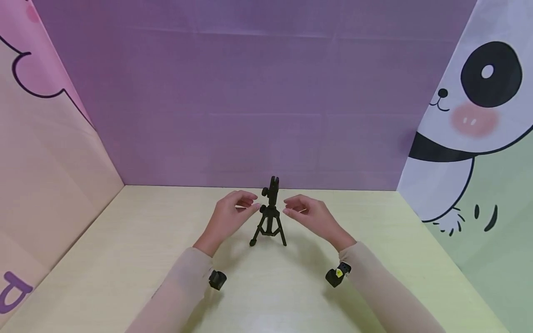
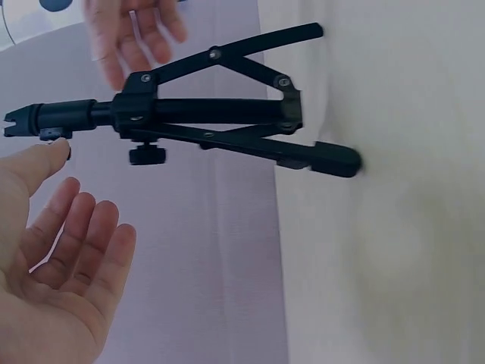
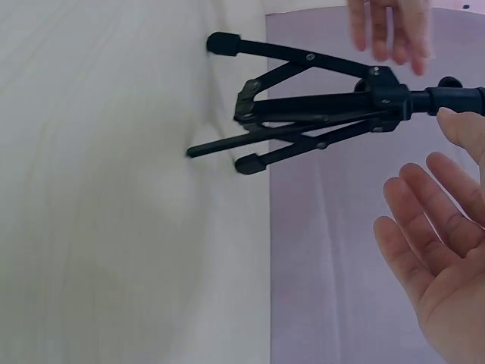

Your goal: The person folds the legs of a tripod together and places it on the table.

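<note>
A small black tripod [image 1: 269, 222] stands upright on the table with its legs spread. Its clamp-like head points up, and side knobs stick out to the left in the head view. My left hand [image 1: 229, 217] hovers close to its left side, fingers loosely bent and holding nothing. In the left wrist view the left thumb [image 2: 51, 155] overlaps a knob below the head; whether it touches, I cannot tell. On the other side my right hand [image 1: 312, 217] is held likewise, its fingers [image 3: 420, 220] relaxed and apart from the tripod. One leg [image 3: 227, 144] ends thin; others have thicker feet.
The pale table [image 1: 266, 296] meets a purple backdrop [image 1: 266, 101] just behind the tripod. A beige side panel [image 1: 50, 185] rises on the left, and a panel with a cartoon panda [image 1: 479, 138] on the right. Each wrist wears a small black camera [image 1: 217, 280].
</note>
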`<state>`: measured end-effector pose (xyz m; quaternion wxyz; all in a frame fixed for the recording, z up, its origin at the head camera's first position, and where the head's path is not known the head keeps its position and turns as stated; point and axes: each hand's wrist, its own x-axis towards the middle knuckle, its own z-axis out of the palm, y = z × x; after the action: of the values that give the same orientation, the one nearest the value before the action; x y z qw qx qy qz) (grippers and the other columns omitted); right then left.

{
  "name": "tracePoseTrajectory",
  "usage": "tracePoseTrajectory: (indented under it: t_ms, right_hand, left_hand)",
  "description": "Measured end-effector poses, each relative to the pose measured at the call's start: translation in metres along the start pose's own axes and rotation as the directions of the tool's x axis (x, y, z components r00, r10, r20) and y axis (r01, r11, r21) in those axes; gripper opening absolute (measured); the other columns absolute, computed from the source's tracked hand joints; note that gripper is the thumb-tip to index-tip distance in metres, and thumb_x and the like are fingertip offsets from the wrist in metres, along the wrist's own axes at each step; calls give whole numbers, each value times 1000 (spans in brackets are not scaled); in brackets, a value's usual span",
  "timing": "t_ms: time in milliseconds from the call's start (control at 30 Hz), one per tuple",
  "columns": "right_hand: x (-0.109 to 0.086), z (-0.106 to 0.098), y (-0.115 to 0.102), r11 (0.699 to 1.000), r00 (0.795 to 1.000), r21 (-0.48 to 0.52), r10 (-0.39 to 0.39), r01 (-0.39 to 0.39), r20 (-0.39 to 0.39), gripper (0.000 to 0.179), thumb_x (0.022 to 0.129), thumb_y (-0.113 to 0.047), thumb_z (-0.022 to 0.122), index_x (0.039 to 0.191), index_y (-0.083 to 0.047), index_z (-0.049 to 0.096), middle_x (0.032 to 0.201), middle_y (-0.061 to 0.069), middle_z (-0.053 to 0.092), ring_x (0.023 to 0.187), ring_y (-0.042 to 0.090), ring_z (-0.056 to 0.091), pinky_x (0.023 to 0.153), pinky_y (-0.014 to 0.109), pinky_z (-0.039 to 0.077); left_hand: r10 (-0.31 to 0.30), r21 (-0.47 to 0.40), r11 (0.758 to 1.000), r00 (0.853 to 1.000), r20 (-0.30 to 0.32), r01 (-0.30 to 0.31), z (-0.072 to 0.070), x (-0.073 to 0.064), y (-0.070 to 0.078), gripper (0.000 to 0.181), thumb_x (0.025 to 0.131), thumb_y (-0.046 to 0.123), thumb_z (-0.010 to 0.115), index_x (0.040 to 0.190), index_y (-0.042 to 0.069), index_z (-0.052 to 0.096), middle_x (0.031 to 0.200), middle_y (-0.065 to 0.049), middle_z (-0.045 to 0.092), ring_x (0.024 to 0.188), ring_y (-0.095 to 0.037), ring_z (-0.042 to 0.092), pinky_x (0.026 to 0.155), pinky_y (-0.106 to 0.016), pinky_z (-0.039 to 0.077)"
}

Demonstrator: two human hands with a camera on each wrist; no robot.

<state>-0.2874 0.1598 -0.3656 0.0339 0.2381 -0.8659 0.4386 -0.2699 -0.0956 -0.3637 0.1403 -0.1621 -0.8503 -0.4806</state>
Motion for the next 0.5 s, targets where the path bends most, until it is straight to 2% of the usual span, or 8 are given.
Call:
tracePoseTrajectory:
  t_ms: [267,500]
  right_hand:
    - [-7,0,11,1000,1000,0,7,-7,19,34,95,-34,72,122,-15,69,106,-5,72,92,11,68,84,33,55]
    - [-11,0,17,999,999,1,34,-34,26,32,95,-34,72,121,-15,70,105,-5,72,91,12,69,82,34,56]
  left_hand:
    - [37,5,999,999,19,-38,-7,13,15,34,94,28,74,121,7,69,111,-6,64,102,-18,63,92,-32,53]
    - [59,17,998,997,39,-60,-7,20,21,37,95,31,72,123,8,69,115,-5,65,106,-20,63,95,-35,51]
